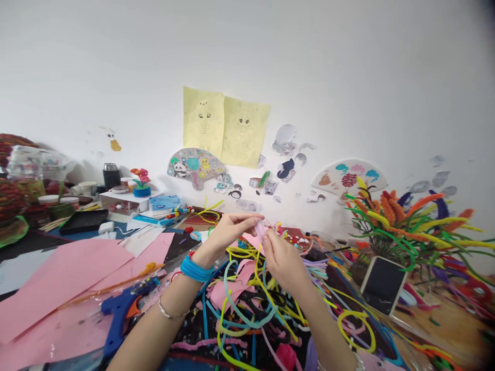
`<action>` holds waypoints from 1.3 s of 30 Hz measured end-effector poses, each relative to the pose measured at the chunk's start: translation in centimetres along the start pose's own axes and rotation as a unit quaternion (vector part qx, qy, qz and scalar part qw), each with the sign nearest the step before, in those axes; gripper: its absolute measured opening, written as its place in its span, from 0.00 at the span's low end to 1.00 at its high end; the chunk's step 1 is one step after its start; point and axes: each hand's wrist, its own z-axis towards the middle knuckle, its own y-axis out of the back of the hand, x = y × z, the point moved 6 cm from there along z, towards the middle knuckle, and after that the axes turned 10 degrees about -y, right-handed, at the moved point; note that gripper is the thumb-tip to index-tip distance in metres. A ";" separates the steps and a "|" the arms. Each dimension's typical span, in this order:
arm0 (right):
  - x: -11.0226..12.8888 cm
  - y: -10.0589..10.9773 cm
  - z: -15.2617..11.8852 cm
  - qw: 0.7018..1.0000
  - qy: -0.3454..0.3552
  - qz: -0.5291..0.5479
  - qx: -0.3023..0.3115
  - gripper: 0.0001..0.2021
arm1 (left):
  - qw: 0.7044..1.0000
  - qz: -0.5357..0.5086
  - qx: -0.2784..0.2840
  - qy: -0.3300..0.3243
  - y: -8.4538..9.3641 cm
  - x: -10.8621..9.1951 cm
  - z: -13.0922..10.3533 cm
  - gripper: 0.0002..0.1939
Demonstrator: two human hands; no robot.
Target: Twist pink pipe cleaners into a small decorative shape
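My left hand and my right hand meet above the middle of the cluttered table. Between their fingertips is a small pale pink-lilac piece, pinched from both sides; its exact shape is partly hidden by the fingers. A blue band circles my left wrist. Below the hands lies a tangle of yellow, teal and blue fuzzy stems, with crumpled pink paper scraps among them.
Pink paper sheets and a blue glue gun lie at left. A phone leans at right before a pot of colourful fuzzy-stem plants. Behind stand a dark flask and a white box near the wall.
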 end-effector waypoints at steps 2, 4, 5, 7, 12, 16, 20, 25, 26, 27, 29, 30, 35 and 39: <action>0.0 -0.1 0.0 1.000 0.005 -0.001 -0.006 0.12 | 1.000 -0.004 -0.005 -0.001 0.1 0.1 0.1 0.14; -0.1 -0.2 0.1 1.000 0.007 -0.005 -0.010 0.12 | 1.000 -0.016 -0.009 -0.002 0.2 0.3 0.2 0.13; -0.1 -0.3 0.1 1.000 0.007 -0.009 -0.011 0.12 | 1.000 -0.022 -0.012 -0.002 0.2 0.3 0.2 0.13; -0.1 -0.4 0.1 1.000 0.008 -0.014 -0.014 0.12 | 1.000 -0.025 -0.018 -0.002 0.3 0.4 0.2 0.14; 0.3 -0.7 0.0 1.000 0.012 -0.006 -0.010 0.12 | 0.999 -0.023 -0.029 -0.009 0.5 0.4 0.2 0.14; 0.4 -0.9 0.1 0.999 0.002 0.051 0.014 0.12 | 1.000 -0.018 -0.017 0.000 0.4 0.6 0.2 0.15; 0.1 -0.5 0.3 0.990 -0.021 0.142 -0.007 0.12 | 0.999 -0.038 -0.014 0.011 0.3 0.6 0.2 0.16; -0.7 -0.5 0.5 0.972 -0.048 0.232 0.006 0.15 | 0.999 0.009 0.040 -0.001 -0.4 -0.4 0.0 0.13; -0.8 -0.4 0.6 0.966 -0.050 0.252 0.011 0.15 | 0.999 0.015 0.045 -0.006 -0.5 -0.6 0.0 0.14; -0.9 -0.4 0.6 0.961 -0.053 0.271 0.016 0.16 | 0.999 0.020 0.048 -0.010 -0.5 -0.8 -0.1 0.14; -1.1 -0.4 0.7 0.952 -0.062 0.299 0.029 0.18 | 0.998 0.026 0.054 -0.014 -0.5 -1.0 0.0 0.16; -1.2 -0.5 0.8 0.949 -0.067 0.307 0.034 0.18 | 0.998 0.030 0.057 -0.015 -0.4 -1.0 0.0 0.17; -1.3 -0.6 0.9 0.941 -0.074 0.329 0.043 0.18 | 0.993 0.078 0.082 -0.028 -0.3 -1.1 0.0 0.17; -1.2 -0.7 1.0 0.937 -0.069 0.338 0.048 0.17 | 0.986 0.104 0.119 -0.047 -0.5 -1.3 -0.1 0.16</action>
